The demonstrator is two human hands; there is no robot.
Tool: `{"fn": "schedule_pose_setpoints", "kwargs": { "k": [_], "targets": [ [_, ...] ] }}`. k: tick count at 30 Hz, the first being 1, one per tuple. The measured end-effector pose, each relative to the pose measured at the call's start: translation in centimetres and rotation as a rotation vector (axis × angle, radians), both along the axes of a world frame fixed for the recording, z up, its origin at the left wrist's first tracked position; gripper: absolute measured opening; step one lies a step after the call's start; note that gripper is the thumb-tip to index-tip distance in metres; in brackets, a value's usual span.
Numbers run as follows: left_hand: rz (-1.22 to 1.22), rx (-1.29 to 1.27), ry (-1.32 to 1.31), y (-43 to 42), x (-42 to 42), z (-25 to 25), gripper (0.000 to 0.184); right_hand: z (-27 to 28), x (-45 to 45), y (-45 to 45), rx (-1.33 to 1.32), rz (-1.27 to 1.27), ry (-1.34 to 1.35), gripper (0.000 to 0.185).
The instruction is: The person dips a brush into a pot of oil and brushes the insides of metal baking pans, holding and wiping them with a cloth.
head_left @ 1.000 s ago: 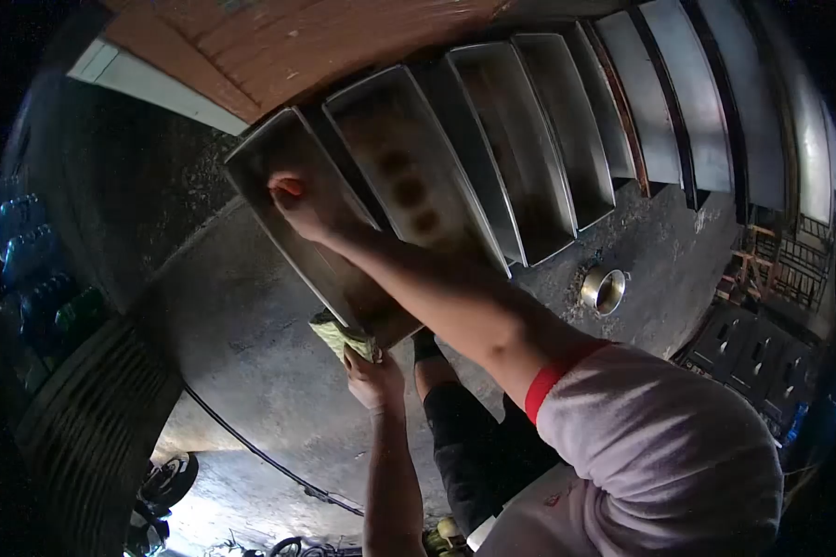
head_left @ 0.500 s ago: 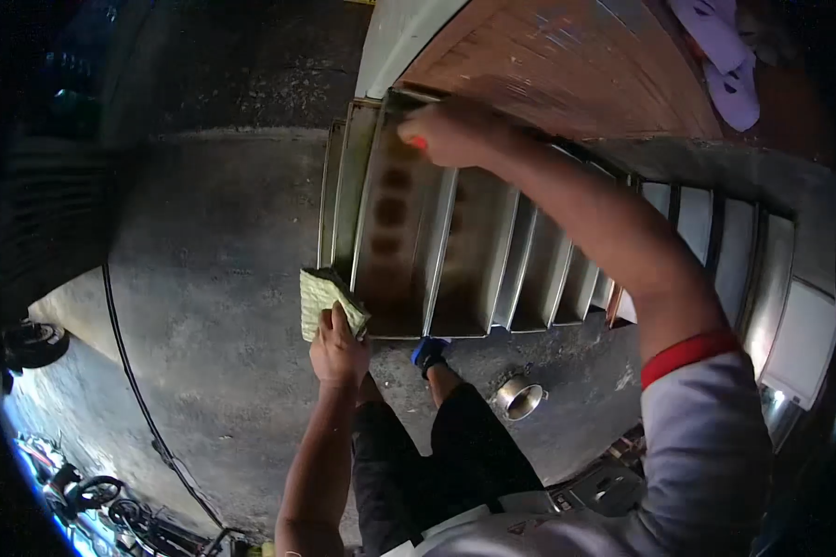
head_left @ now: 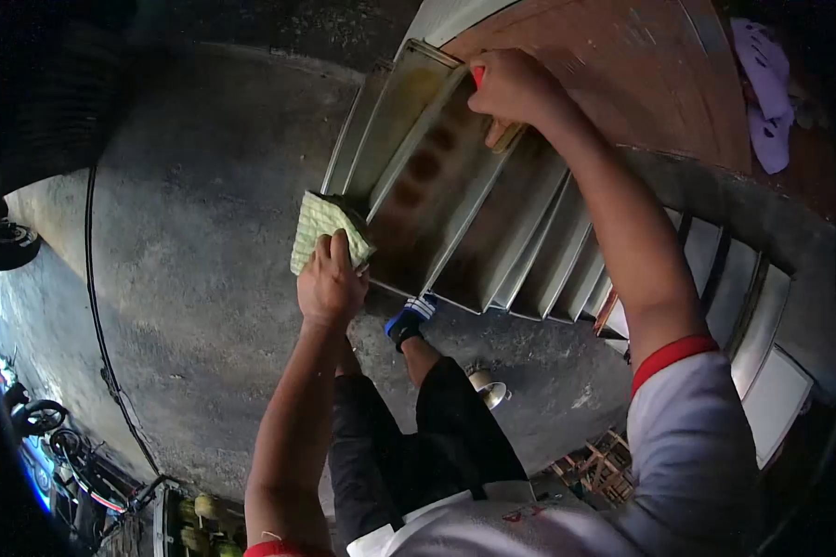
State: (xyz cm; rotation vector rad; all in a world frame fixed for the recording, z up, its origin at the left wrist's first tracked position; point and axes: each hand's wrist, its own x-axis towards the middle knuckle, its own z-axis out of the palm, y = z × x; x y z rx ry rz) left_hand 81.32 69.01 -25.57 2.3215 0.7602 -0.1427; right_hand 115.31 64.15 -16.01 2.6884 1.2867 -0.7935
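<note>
In the head view my left hand [head_left: 330, 285] pinches a pale yellow folded cloth [head_left: 323, 223] at the near left corner of the leftmost metal trays. My right hand [head_left: 520, 88] is closed around a small brush-like tool [head_left: 504, 136] with a red end and a tan lower part; most of it is hidden by my fingers. That hand is over the far end of a shallow metal tray [head_left: 446, 200], whose brown bottom shows several dark round spots. Further trays [head_left: 492, 232] overlap in a row to the right.
A reddish-brown board [head_left: 613, 74] lies beyond the trays, with purple clogs [head_left: 766, 93] at its right. More white trays [head_left: 771, 408] stand at far right. A metal pot [head_left: 489, 388] sits on the concrete floor near my legs. A black cable [head_left: 97, 306] crosses the left floor.
My right hand has moved right over the tray's far end, and the tan part of its tool now shows. The left hand still holds the cloth at the corner. The camera view has turned.
</note>
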Motion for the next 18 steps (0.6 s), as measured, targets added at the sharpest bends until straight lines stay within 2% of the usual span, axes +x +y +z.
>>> {"fn": "schedule_pose_setpoints", "kwargs": {
  "k": [2,3,5,6,8,9,10,11,14,18],
  "targets": [
    [0.002,0.003,-0.029,0.1,0.8,-0.1,0.052,0.6,-1.2,-0.5,0.011,-0.286,0.244,0.016],
    [0.003,0.028,-0.043,0.1,0.8,0.2,0.052,-2.8,0.2,-3.6,0.018,0.031,-0.004,0.019],
    [-0.003,0.054,-0.059,0.3,0.8,0.0,0.053,-4.6,1.3,-5.3,0.006,0.019,0.103,0.02],
    [0.009,0.042,-0.064,0.2,0.9,-0.4,0.056,-3.0,0.2,-4.3,0.001,0.022,0.112,0.02],
    [0.017,0.019,-0.063,-0.4,0.2,-1.0,0.059,0.7,-2.8,-3.2,-0.079,-0.162,0.281,0.02],
    [0.015,0.046,-0.078,-0.3,0.2,-1.3,0.06,1.0,-4.6,-3.8,-0.053,-0.382,0.503,0.016],
    [0.009,0.073,-0.09,-0.3,0.3,-1.3,0.061,-1.7,-4.7,-5.7,0.011,-0.248,0.38,0.016],
    [-0.001,0.071,-0.092,-0.4,0.2,-1.1,0.061,-1.7,-6.2,-5.4,0.073,-0.119,0.264,0.016],
    [0.024,0.07,-0.067,-0.4,-0.2,-1.4,0.062,0.0,-6.7,-3.8,-0.005,-0.179,0.336,0.017],
    [0.006,0.069,-0.085,-0.2,0.5,-1.2,0.061,-2.8,-10.5,-5.9,0.116,-0.246,0.426,0.019]
  ]
}}
